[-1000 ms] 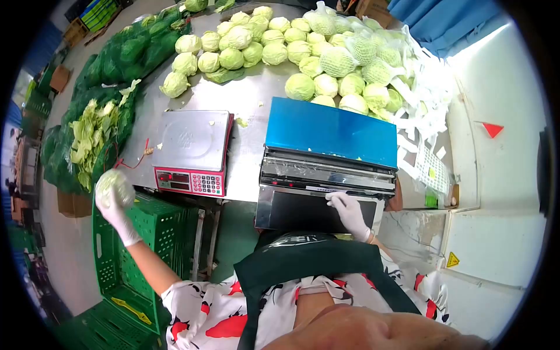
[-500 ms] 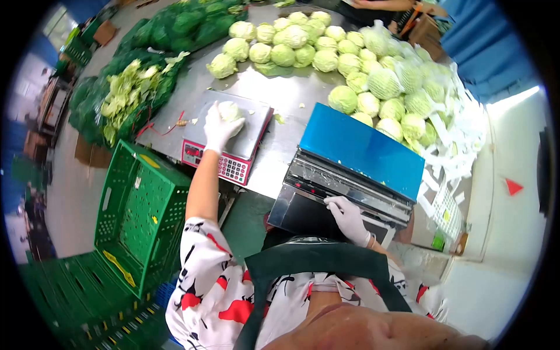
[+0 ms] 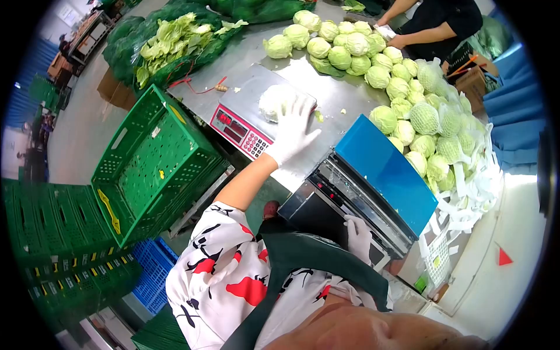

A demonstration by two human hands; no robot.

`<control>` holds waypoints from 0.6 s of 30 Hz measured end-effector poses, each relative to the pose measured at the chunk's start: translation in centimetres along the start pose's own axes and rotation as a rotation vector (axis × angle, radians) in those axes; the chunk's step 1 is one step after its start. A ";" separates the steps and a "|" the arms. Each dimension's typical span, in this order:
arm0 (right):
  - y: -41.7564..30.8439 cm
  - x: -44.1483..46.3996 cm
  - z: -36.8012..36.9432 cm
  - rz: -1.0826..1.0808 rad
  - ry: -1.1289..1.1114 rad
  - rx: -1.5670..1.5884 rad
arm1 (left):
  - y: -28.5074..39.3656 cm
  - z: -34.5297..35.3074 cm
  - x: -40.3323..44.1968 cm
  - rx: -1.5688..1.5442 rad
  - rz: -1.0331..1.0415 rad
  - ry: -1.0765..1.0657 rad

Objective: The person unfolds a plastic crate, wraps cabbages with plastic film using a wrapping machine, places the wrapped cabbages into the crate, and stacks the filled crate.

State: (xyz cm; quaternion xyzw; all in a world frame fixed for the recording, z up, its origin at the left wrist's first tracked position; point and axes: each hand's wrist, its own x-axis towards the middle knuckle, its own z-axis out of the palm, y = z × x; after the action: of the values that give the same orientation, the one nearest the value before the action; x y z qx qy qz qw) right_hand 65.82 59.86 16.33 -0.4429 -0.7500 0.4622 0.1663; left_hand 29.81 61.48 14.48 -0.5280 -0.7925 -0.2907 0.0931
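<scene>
Left hand [image 3: 293,129], earlier cupping the cabbage [image 3: 269,104] on the scale [image 3: 246,90], now spread. Grip of right hand [image 3: 358,237] cannot be told.

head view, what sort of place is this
Probably a produce packing room: cabbages are heaped on a metal table, one sits on a digital scale, and green crates are stacked nearby.

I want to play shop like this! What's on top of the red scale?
A pale cabbage sits on the scale. The gloved left hand covers part of the cabbage and part of the scale, so anything beneath that hand can't be seen.
</scene>
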 end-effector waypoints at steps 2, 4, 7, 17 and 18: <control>-0.4 0.1 0.0 -0.065 0.043 -0.033 | 1.4 -0.2 -0.6 -0.048 0.057 0.004; -0.7 0.4 0.2 -0.091 0.096 -0.050 | 2.2 0.0 -0.8 -0.109 0.114 -0.011; -1.1 0.5 0.3 -0.067 0.113 -0.048 | 4.0 -0.3 -0.7 -0.252 0.157 -0.052; 0.3 -0.1 1.0 -0.163 0.122 -0.068 | 12.1 7.0 5.8 -0.406 0.450 -0.289; 0.3 -0.2 0.7 -0.154 0.122 -0.048 | 12.8 8.1 6.5 -0.422 0.477 -0.327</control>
State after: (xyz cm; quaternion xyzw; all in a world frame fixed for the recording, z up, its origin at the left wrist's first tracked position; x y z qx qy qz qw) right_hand 65.63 59.40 15.77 -0.4152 -0.7811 0.4022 0.2361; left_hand 39.70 74.60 15.48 -0.7453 -0.5739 -0.3295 -0.0809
